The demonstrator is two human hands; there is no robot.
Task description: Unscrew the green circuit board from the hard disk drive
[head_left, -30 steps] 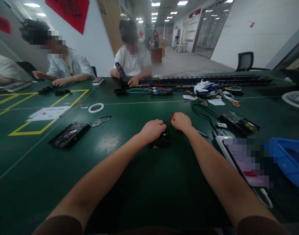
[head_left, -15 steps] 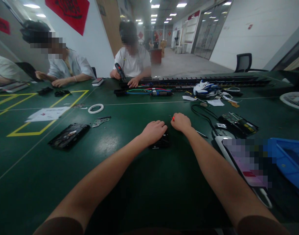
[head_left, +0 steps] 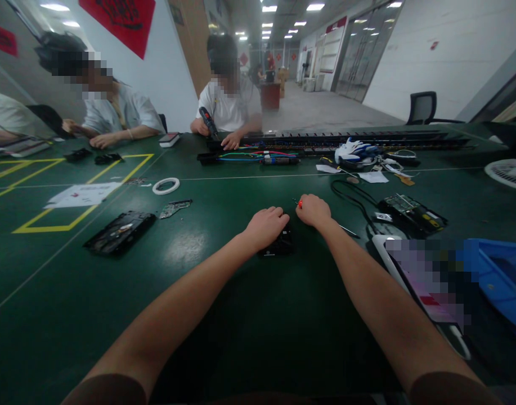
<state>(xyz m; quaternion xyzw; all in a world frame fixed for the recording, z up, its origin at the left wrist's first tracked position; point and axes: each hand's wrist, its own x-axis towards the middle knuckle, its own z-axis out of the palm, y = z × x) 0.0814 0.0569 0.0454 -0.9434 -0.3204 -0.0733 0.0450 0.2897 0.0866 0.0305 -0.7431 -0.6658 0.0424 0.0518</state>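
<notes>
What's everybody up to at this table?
The person's left hand rests on a black device lying on the green table. Beside it, their right hand grips a small red item, mostly hidden from view. Across the table, a co-worker holds a dark handheld tool.

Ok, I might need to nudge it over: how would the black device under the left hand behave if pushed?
The black device lies flat and low, so it would probably slide rather than tip. Its straight edges make rolling unlikely. The left hand covers part of it, so a push may meet resistance.
</notes>
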